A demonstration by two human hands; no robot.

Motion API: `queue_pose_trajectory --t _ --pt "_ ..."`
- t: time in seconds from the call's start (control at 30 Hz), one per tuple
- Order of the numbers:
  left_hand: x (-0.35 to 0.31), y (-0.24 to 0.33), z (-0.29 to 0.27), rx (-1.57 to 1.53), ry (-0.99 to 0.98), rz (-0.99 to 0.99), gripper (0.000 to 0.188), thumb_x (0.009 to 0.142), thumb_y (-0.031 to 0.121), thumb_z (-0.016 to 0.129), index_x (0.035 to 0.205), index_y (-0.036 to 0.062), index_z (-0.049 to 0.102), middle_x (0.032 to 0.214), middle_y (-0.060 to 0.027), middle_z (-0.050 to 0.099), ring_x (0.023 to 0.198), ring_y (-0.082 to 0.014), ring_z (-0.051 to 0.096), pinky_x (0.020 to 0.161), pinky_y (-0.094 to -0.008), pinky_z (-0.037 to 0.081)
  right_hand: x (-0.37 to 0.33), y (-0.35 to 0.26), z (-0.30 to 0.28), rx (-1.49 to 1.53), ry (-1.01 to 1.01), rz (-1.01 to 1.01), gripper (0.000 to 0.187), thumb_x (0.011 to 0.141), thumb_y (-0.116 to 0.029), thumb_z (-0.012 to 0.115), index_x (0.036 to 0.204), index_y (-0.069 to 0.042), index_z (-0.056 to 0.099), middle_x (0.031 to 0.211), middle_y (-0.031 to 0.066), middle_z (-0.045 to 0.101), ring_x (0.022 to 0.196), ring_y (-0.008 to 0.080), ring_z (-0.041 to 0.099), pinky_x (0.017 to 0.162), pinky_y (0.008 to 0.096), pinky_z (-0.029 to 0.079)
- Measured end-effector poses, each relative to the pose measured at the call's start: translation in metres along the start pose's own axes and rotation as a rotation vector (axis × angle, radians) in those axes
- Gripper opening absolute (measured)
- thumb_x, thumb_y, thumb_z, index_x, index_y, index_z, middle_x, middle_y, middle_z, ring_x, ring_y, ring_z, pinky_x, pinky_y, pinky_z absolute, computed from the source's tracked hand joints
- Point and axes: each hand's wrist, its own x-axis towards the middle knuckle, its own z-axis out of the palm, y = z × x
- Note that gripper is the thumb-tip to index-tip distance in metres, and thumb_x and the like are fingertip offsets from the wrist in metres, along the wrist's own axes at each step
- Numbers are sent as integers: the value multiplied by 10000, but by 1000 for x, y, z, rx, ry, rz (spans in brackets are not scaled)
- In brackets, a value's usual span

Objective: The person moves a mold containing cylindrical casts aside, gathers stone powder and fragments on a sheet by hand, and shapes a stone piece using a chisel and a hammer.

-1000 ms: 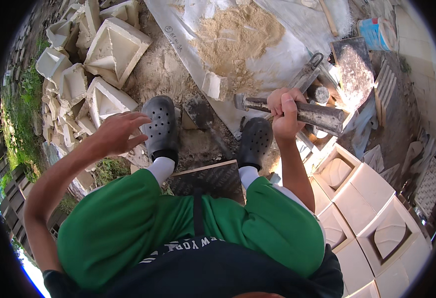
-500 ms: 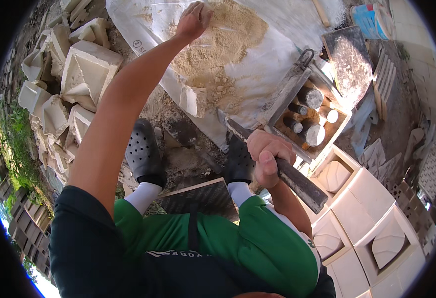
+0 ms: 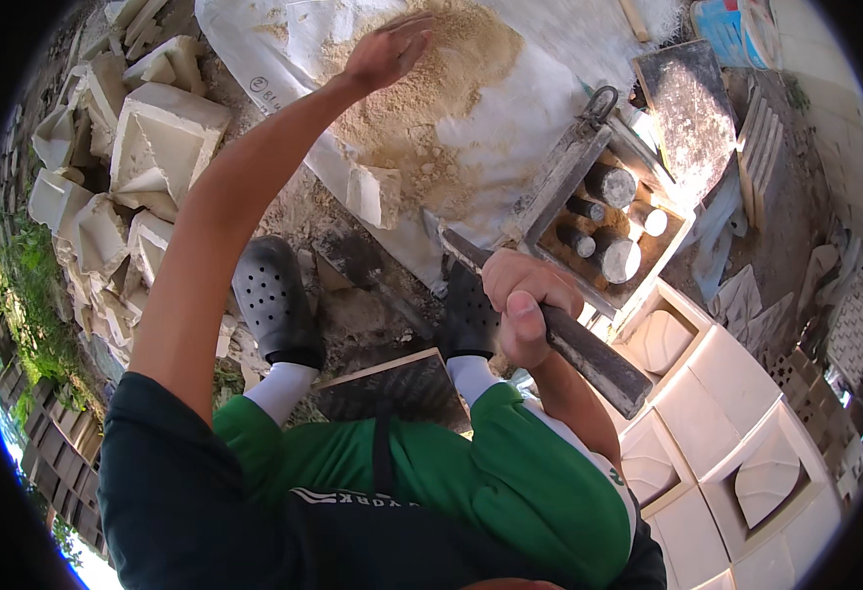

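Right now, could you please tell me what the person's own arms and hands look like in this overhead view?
Both hands are bare, without gloves, rings or a watch: the left hand and the right hand. Both forearms are uncovered too. The left arm's short dark sleeve ends at the upper arm; the fingers carry no markings.

Dark short-sleeved top (image 3: 186, 492), green shorts (image 3: 510, 482), white socks (image 3: 279, 391), dark perforated clogs (image 3: 269, 305)

Outdoor casting yard with moulds and plaster pieces.
White square moulds (image 3: 746, 433) line the right; broken white castings (image 3: 127, 167) pile at left; a wooden tray (image 3: 672, 251) holds grey cylinders (image 3: 613, 185); greenery (image 3: 28, 295) edges far left.
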Motion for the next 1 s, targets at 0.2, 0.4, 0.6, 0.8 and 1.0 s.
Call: queue_pose_trajectory --t 0.2,0.4,0.6,0.8,1.0 --pt "71 -34 48 248 127 74 317 930 241 536 1090 -4 659 1221 -179 623 1206 -321 530 1078 -412 367 4 1 9 36 1 16 264 897 -138 504 660 -49 430 552 34 425 486 160 386 479 336 343" --pt "31 -1 72 211 227 90 343 961 301 508 1129 40 655 1248 -149 615 1159 -317 571 1003 -420 436 8 10 -7 114 58 4 227 881 -91 533 683 -35 436 581 40 448 501 149 409 465 306 333" --pt "17 23 56 75 96 67 266 942 291 543 1011 72 677 1109 -81 682 1022 -268 643 884 -385 523 5 9 -12 128 89 9 236 887 -98 521 679 -34 428 583 36 451 501 142 405 465 302 332" --pt "39 51 93 112 -280 524 288 946 327 552 1087 88 629 1173 -82 613 1126 -271 574 989 -374 458 8 4 2 77 51 19 281 917 -144 492 665 -61 400 555 35 412 488 156 388 484 328 352" --pt "69 63 94 486 -412 456 525 988 434 393 1368 80 476 1444 -52 460 1343 -204 400 1151 -348 269 10 1 -2 48 85 47 279 916 -160 500 672 -64 404 563 30 412 497 156 384 494 331 354"
